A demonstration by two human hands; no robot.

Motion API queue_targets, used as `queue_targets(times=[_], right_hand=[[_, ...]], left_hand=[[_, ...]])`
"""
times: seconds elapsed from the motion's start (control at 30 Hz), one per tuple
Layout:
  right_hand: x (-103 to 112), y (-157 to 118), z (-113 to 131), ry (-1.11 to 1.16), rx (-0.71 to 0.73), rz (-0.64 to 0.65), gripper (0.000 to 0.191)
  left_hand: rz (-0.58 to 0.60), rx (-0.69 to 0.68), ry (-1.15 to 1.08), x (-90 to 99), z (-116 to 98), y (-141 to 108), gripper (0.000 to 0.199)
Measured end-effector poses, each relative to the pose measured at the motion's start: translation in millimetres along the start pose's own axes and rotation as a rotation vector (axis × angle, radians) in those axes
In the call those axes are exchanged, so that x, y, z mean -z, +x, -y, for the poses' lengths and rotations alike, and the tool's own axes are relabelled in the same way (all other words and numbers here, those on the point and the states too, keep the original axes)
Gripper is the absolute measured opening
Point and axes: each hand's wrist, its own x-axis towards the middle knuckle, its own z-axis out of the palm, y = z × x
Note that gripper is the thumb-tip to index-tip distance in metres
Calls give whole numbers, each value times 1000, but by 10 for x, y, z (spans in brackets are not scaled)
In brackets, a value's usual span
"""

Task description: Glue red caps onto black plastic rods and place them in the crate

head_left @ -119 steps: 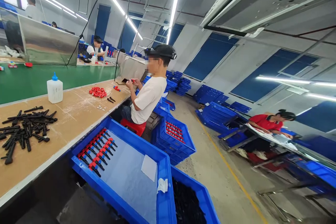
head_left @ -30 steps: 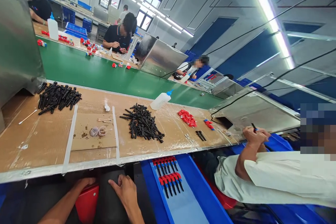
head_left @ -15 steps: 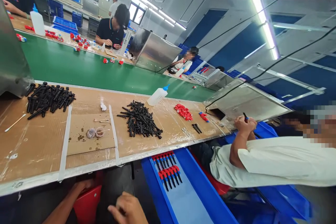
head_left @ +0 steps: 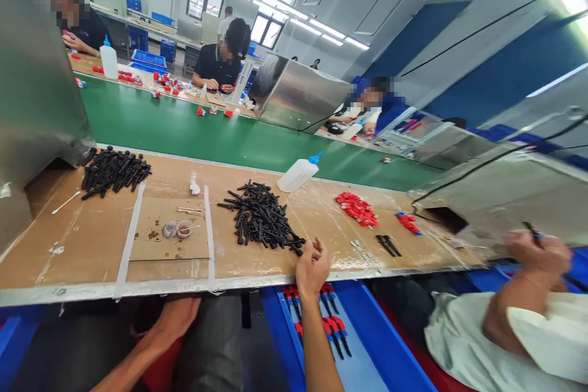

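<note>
Reaching, loosely open right hand [head_left: 312, 266] touches black plastic rods [head_left: 260, 220]; left hand [head_left: 177, 316] hidden.

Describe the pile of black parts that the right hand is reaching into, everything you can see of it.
The pile of black parts is a loose heap of slim, matte black pieces, plastic by the look, lying crisscross in all directions. It sits on the brown cardboard-covered worktop, just right of a white tape strip and in front of a tipped white squeeze bottle. The right hand meets its near right edge, fingertips on the stray outer pieces. The left hand rests below the table edge, away from it.
</note>
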Motion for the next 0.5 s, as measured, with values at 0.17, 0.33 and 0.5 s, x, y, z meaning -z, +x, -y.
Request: queue_targets(times=[0.17, 0.33, 0.5], right_hand=[[5, -21, -34, 20, -38, 59, 51], [-27, 0, -93, 8, -22, 96, 46], [-36, 1, -113, 41, -9, 149, 48]], left_hand=[[99, -116, 95, -263, -141, -40, 43], [136, -230, 113, -383, -92, 22, 45], [175, -390, 110, -368, -131, -22, 45]])
